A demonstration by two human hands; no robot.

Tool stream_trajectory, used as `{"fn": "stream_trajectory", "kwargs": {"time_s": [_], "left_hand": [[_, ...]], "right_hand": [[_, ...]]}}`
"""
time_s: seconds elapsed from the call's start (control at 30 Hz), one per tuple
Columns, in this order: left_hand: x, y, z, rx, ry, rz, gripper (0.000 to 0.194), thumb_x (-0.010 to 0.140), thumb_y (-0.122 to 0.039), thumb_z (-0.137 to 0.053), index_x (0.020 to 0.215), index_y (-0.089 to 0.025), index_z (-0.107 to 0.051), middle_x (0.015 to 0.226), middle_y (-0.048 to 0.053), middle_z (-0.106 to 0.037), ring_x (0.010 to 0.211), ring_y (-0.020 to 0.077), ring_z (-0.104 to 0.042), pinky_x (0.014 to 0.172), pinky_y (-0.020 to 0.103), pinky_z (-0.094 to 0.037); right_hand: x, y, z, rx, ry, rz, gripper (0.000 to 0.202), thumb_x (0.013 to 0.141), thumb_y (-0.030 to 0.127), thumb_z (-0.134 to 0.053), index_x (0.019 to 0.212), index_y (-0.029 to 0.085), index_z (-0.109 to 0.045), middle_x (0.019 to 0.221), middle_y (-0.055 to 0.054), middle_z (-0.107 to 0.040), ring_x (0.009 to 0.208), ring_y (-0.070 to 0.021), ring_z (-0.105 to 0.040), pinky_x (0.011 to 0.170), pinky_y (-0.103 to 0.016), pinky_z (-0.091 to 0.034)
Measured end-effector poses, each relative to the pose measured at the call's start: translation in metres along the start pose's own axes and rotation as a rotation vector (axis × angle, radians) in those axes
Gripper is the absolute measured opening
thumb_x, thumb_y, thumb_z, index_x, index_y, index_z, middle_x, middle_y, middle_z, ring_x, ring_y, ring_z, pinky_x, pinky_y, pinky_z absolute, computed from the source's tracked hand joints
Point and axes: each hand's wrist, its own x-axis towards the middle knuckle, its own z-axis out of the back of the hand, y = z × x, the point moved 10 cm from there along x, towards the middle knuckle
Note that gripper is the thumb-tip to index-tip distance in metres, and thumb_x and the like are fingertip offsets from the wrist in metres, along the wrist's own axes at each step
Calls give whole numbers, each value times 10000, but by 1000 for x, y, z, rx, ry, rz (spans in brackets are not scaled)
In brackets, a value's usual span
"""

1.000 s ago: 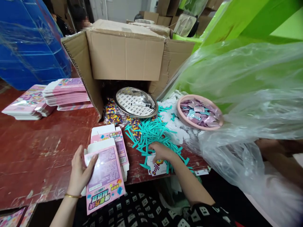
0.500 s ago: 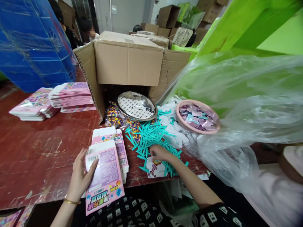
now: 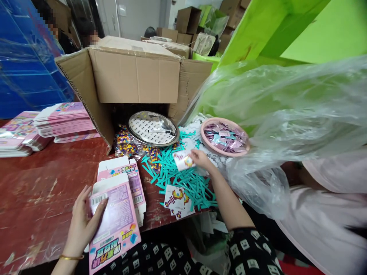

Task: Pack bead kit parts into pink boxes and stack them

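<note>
My left hand (image 3: 86, 215) is closed on a flat pink carton (image 3: 116, 217), its thumb across the printed face near the barcode. Beneath that carton lie more pink cartons (image 3: 136, 183). My right hand (image 3: 200, 159) pinches a small white printed card (image 3: 183, 159) above a heap of teal pen-shaped plastic pieces (image 3: 197, 183). Several similar cards with pixel pictures (image 3: 176, 198) lie overlapping at the near edge of the heap. Beyond the heap, a round metal tray (image 3: 151, 130) holds white printed packets, and bags of coloured beads (image 3: 126, 141) lie beside it.
An opened cardboard box (image 3: 137, 78) stands behind the tray. A pink basket (image 3: 246, 152) of small sachets is at the right, next to draped clear plastic (image 3: 286, 126). Stacked pink cartons (image 3: 65, 120) lie at left. A person's pale sleeve (image 3: 323, 214) shows at right.
My right hand has risen from the near edge of the teal heap and now holds a card over it. More cards show below. The view has shifted; my left hand keeps the carton.
</note>
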Motion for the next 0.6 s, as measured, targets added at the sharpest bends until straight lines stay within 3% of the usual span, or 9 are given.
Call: {"fn": "stream_trajectory", "kwargs": {"time_s": [0.1,0.27,0.33,0.4,0.5,0.6], "left_hand": [[6,-22,-1,57,5,-91,696,856,-574,-573,1405,-172,-423,1503,213,-398,1413,372,-369,1165,557,-296],[16,-68,-6,222,-1,-285,590,905,-512,-534,1392,-193,-438,1551,195,-345,1458,361,-295,1194,602,-168],[21,-76,-11,263,11,-307,537,917,-486,-529,1378,-221,-454,1563,167,-342,1469,346,-280,1201,608,-126],[28,-82,-19,292,41,-330,510,914,-483,-537,1353,-230,-482,1552,154,-373,1467,339,-288,1201,614,-113],[50,-93,-35,317,112,-375,469,907,-482,-538,1293,-216,-549,1501,146,-455,1435,332,-344,1201,610,-115],[95,-96,-63,330,273,-277,429,915,-442,-513,1241,-179,-606,1434,142,-531,1380,291,-424,1200,495,-221]], "right_hand": [[49,-28,35,-69,-200,-189,155,885,201,-534,965,118,-637,956,-105,-647,878,-198,-597,788,-275,-449],[90,-51,32,-99,-201,-364,182,758,224,-720,883,128,-628,887,-95,-650,855,-225,-622,803,-310,-471],[94,-55,29,-94,-198,-376,323,737,242,-751,1002,114,-617,937,-112,-659,883,-246,-639,812,-331,-485],[95,-57,28,-82,-209,-355,597,685,310,-816,1177,99,-554,1065,-147,-646,982,-268,-638,857,-340,-492],[96,-59,21,-64,-209,-327,960,494,408,-924,1278,72,-484,1211,-215,-581,1099,-312,-610,916,-366,-495],[98,-61,16,-52,-205,-322,976,406,437,-944,1205,53,-537,1203,-240,-567,1116,-352,-598,926,-404,-498]]}}
